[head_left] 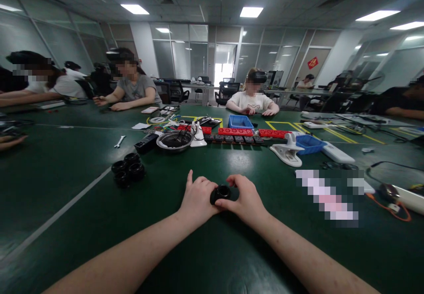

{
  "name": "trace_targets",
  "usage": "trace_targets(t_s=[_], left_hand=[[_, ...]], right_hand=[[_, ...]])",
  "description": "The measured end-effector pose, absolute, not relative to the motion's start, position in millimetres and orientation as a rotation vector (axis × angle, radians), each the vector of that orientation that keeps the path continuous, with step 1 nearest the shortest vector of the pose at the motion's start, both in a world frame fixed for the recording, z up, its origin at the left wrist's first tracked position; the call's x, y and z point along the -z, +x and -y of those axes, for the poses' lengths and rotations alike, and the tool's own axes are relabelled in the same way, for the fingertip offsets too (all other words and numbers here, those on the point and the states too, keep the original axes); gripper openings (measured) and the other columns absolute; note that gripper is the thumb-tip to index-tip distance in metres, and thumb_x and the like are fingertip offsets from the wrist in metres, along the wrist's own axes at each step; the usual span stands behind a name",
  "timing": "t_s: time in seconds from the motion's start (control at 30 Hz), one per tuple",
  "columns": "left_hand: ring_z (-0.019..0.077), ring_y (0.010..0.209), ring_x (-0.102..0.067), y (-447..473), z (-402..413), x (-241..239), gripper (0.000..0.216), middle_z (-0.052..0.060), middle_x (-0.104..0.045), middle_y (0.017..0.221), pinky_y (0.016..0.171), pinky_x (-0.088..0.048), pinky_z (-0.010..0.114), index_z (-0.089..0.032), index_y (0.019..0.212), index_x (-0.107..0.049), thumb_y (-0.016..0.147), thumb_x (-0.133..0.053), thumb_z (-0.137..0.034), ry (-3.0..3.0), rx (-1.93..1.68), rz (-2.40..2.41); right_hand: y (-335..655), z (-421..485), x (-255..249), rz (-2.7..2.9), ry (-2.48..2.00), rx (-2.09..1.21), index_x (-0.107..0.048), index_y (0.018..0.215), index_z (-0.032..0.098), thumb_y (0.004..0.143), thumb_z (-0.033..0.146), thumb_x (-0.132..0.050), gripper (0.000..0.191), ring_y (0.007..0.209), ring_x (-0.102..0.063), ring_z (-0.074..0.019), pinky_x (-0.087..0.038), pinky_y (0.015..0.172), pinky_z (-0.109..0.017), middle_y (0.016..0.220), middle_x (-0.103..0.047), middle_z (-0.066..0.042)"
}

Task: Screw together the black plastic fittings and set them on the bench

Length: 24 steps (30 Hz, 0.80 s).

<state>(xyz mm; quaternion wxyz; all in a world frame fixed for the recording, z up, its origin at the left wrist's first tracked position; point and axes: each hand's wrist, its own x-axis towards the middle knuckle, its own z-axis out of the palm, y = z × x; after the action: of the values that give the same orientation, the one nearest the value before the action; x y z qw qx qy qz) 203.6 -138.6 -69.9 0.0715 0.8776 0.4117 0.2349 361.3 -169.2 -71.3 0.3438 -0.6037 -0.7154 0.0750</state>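
A small black round part (221,192) rests just above the green table (82,223), held between both my hands. My left hand (197,199) wraps its fingers round the part's left side, thumb raised. My right hand (243,198) pinches the part from the right with curled fingers. A cluster of several similar black round parts (128,168) lies on the table to the left, beyond my left hand's reach line.
Further back stand a metal bowl (174,139), red and black power strips (235,135), two blue bins (240,121), a white clamp-like tool (287,150) and a wrench (119,141). Other people sit around the table's far and left sides. A blurred patch lies at right.
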Motion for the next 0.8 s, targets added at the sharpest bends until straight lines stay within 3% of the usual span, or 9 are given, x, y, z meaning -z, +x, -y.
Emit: trace_targets(t_s=[0.17, 0.3, 0.4, 0.6, 0.7, 0.8], left_hand=[[0.0217, 0.087, -0.054, 201.4, 123.4, 77.1, 0.033, -0.001, -0.062, 0.082, 0.100, -0.014, 0.053, -0.021, 0.086, -0.060, 0.062, -0.066, -0.043, 2.512, -0.621, -1.098], [0.0220, 0.091, -0.054, 196.4, 109.4, 75.0, 0.039, 0.000, -0.062, 0.089, 0.099, -0.020, 0.050, -0.020, 0.090, -0.060, 0.059, -0.070, -0.041, 2.475, -0.505, -0.928], [0.0227, 0.097, -0.052, 192.5, 105.2, 70.4, 0.044, 0.001, -0.061, 0.096, 0.100, -0.014, 0.053, -0.023, 0.098, -0.057, 0.060, -0.070, -0.042, 2.476, -0.452, -0.867], [0.0279, 0.111, -0.042, 191.0, 115.0, 68.0, 0.087, 0.007, -0.053, 0.118, 0.099, 0.002, 0.059, -0.022, 0.121, -0.040, 0.049, -0.068, -0.061, 2.547, -0.596, -1.037], [0.0284, 0.104, -0.047, 196.4, 124.6, 71.0, 0.085, 0.008, -0.058, 0.107, 0.099, 0.001, 0.059, -0.018, 0.114, -0.048, 0.046, -0.064, -0.067, 2.584, -0.611, -1.155], [0.0259, 0.093, -0.051, 203.3, 132.4, 73.3, 0.067, 0.005, -0.062, 0.091, 0.100, -0.004, 0.056, -0.019, 0.097, -0.057, 0.051, -0.062, -0.066, 2.607, -0.639, -1.248]], right_hand=[[362.1, 164.5, 73.2, 1.878, -1.541, -0.303, -0.055, 0.080, 0.017, 0.061, 0.033, -0.070, 0.029, 0.075, -0.051, -0.0195, -0.039, 0.067, -0.033, 0.079, -0.056, -0.002], [372.3, 158.2, 70.2, 1.923, -1.368, -0.642, -0.057, 0.092, 0.018, 0.065, 0.024, -0.066, 0.029, 0.085, -0.053, -0.0186, -0.040, 0.075, -0.032, 0.090, -0.059, -0.003], [378.5, 156.5, 66.3, 1.973, -1.286, -0.754, -0.056, 0.099, 0.018, 0.066, 0.023, -0.065, 0.035, 0.091, -0.052, -0.0194, -0.039, 0.082, -0.035, 0.097, -0.059, -0.004], [378.4, 162.0, 67.0, 1.877, -1.432, -0.429, -0.046, 0.111, 0.016, 0.069, 0.038, -0.061, 0.049, 0.090, -0.051, -0.0217, -0.039, 0.079, -0.038, 0.097, -0.056, -0.007], [371.5, 166.3, 67.6, 1.854, -1.562, -0.270, -0.050, 0.102, 0.015, 0.067, 0.043, -0.063, 0.047, 0.082, -0.051, -0.0217, -0.039, 0.073, -0.036, 0.088, -0.057, -0.006], [361.5, 170.2, 67.2, 1.872, -1.648, -0.148, -0.053, 0.090, 0.016, 0.062, 0.047, -0.066, 0.044, 0.077, -0.051, -0.0219, -0.038, 0.070, -0.036, 0.081, -0.056, -0.004]])
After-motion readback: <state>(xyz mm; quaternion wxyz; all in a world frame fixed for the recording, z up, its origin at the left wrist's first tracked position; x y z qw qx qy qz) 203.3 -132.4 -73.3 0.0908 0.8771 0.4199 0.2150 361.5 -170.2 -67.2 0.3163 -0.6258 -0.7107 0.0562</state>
